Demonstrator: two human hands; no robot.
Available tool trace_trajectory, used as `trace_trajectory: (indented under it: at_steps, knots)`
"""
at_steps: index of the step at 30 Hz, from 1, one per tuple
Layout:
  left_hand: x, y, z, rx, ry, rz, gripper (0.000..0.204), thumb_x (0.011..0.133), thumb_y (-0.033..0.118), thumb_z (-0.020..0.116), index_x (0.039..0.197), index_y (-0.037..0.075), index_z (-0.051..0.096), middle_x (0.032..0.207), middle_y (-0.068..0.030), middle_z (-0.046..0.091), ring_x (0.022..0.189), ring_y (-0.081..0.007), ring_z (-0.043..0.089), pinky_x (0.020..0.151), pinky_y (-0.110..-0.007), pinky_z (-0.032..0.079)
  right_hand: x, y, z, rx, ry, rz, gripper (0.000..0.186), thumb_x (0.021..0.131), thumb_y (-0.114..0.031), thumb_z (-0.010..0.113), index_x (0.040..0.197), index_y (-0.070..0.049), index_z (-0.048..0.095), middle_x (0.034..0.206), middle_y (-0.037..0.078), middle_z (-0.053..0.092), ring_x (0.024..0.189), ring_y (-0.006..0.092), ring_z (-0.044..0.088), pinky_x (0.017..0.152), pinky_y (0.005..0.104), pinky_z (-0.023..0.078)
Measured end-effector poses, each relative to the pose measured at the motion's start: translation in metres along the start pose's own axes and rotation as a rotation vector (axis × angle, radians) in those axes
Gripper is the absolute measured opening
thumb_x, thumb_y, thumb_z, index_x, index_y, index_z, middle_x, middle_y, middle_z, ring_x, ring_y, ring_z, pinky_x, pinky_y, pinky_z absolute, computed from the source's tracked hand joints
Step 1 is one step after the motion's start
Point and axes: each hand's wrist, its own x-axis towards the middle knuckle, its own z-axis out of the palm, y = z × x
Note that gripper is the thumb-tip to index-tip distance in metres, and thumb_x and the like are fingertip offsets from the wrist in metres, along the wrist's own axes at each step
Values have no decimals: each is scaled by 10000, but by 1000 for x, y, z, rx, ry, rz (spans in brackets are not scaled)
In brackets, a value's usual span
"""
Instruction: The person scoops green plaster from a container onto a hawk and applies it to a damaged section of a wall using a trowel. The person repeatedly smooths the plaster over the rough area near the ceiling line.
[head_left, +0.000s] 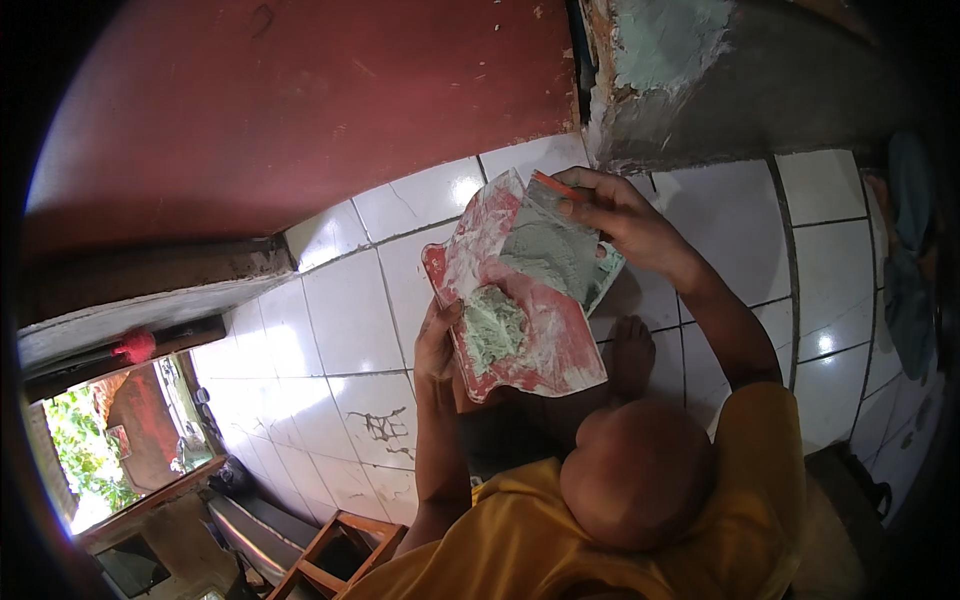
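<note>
My left hand grips the left edge of a red board, its thumb on top and its other fingers mostly hidden underneath. White and grey smears cover the board. A pale green lump of putty rests on it close to my left thumb. Across the far right part of the board lies a wide, flat scraper with an orange-red strip along one edge and grey putty over its face. My right hand pinches the scraper by that edge. A pale green-white piece shows beneath the board's right side.
White tiles surround me, with a bare foot on them below the board. A red wall panel stands ahead, beside a grey wall with peeling paint. At lower left are a wooden frame and a bright opening.
</note>
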Motion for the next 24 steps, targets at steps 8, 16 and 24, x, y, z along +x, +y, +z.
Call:
trace_trajectory:
  at_steps: [8,16,24]
  knots:
    - [-29,-11,4,-79,95,71,575,824,184,578,1303,-21,335,1152,-160,541,1007,-238,580,861,-348,497,-23,3,6,-207,2,45,300,893,-199,572,1139,-31,536,765,-47,552,604,6,460,491,181,354]
    - [-38,-8,22,-297,118,92,430,891,223,468,1233,-36,439,1099,-177,582,972,-285,606,856,-406,516,-54,14,-26,-29,233,7,384,883,-252,560,1182,-15,510,833,-4,554,737,57,520,565,233,433]
    - [-13,-2,46,-781,111,-31,344,961,210,345,1112,-76,462,981,-241,598,760,-259,658,536,-299,593,-38,15,32,-211,432,-853,251,919,-74,459,1159,-4,451,1054,135,575,1008,194,554,829,332,478]
